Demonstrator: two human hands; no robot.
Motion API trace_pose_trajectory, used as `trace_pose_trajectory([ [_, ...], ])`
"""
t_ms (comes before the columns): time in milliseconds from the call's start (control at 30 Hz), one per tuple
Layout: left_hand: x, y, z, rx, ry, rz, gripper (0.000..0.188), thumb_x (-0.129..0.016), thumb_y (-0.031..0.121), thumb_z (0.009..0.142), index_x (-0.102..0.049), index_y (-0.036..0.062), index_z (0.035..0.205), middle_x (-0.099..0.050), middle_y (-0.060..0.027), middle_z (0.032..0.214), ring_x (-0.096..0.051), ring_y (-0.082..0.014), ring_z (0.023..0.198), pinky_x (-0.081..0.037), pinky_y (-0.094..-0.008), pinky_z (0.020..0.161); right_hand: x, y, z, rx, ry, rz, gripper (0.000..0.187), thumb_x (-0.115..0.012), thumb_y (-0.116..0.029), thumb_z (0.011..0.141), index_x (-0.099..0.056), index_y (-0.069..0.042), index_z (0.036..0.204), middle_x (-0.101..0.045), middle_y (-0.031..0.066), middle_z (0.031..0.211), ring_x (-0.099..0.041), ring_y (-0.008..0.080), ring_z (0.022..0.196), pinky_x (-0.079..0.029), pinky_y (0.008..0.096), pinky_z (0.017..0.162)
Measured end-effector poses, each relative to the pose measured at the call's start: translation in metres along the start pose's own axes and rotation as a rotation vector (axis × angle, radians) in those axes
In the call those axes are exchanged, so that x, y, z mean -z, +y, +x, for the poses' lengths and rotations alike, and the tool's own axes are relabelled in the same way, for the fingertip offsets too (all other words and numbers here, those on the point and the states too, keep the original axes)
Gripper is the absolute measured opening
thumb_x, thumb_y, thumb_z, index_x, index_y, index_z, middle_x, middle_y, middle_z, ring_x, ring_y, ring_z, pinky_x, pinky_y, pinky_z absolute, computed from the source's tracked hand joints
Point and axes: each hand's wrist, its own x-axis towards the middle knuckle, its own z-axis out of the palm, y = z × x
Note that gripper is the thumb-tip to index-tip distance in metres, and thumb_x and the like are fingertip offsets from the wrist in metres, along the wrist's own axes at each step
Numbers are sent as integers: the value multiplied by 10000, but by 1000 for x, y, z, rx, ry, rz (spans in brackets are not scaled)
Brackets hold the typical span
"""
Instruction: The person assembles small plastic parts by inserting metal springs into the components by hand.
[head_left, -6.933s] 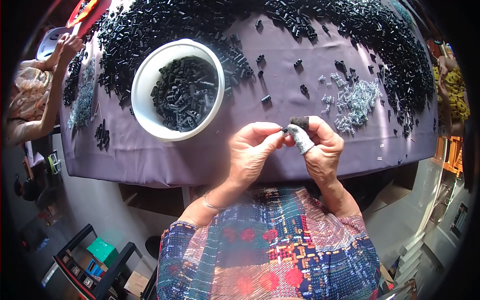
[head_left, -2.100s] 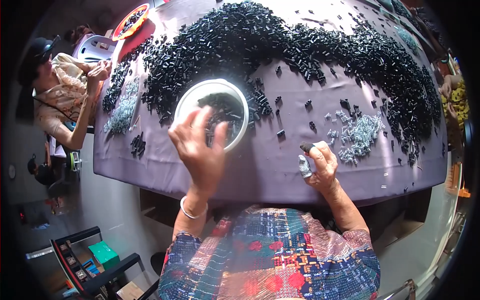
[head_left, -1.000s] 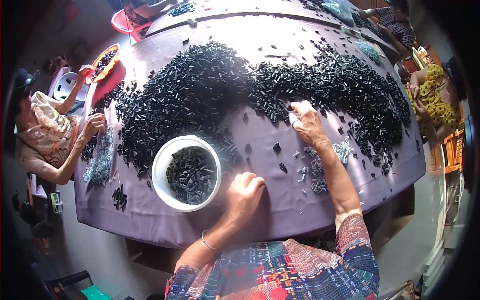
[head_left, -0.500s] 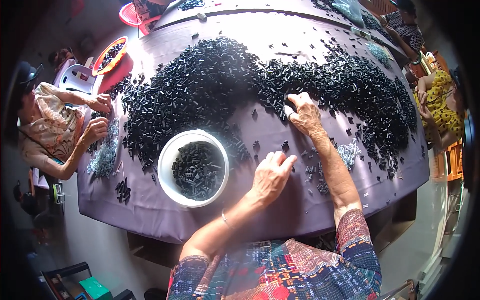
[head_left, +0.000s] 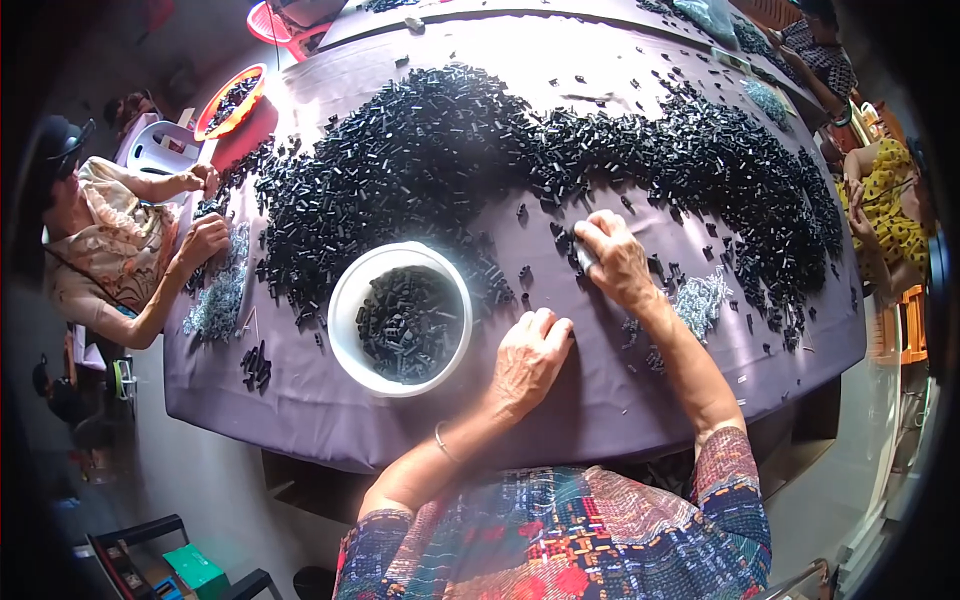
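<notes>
My right hand (head_left: 617, 262) is on the purple cloth just in front of the heap of small black tubular pieces (head_left: 430, 140). Its fingers are curled in around a few black pieces (head_left: 563, 240) that show at the fingertips. My left hand (head_left: 532, 358) lies closed lower on the cloth, to the right of a white bucket (head_left: 343, 350). A dark speck shows at its fingertips, too small to name. Inside the bucket are many loose black pieces (head_left: 405, 325). A pile of small pale grey-blue pieces (head_left: 700, 303) lies beside my right forearm.
At the left, a person (head_left: 120, 230) works by another grey-blue pile (head_left: 222, 295). Several black pieces (head_left: 256, 367) lie left of the bucket. An orange-rimmed basin (head_left: 232, 100) stands back left. A person in yellow (head_left: 885, 215) sits at the right.
My right hand has drawn back from the heap toward me, with black pieces at its fingers. The left hand has shifted slightly left and closed more. The whole view has tilted a little.
</notes>
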Motion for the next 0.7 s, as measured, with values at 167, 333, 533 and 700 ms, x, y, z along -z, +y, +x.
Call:
trace_pose_trajectory([
  [167, 13, -1, -13, 38, 36, -11, 228, -693, 82, 727, -609, 61, 938, -542, -82, 848, -553, -264, 794, -474, -367, 688, 12, -27, -31, 149, 7, 16, 298, -641, 0, 667, -599, -50, 958, -568, 115, 999, -556, 321, 934, -501, 382, 771],
  [333, 17, 1, -23, 19, 31, -64, 238, -708, 60, 698, -623, 65, 920, -557, -87, 852, -555, -274, 765, -473, -377, 678, 22, -53, -49, 224, -58, 54, 243, -656, -26, 676, -609, -50, 913, -588, 103, 1004, -566, 303, 920, -506, 387, 767],
  [533, 16, -4, -25, -20, 84, -132, 256, -717, 46, 673, -623, 67, 910, -565, -82, 842, -559, -275, 766, -471, -381, 680, 24, -46, -40, 213, 17, 138, 225, -672, -31, 674, -613, -39, 891, -603, 126, 986, -589, 319, 895, -514, 393, 751],
  [700, 20, -5, -23, -8, 77, -147, 234, -705, 45, 686, -607, 67, 898, -556, -70, 849, -550, -246, 770, -460, -356, 698, 24, -16, -23, -153, 97, 229, 181, -615, 3, 777, -618, -13, 958, -600, 158, 936, -627, 316, 772, -525, 360, 694],
])
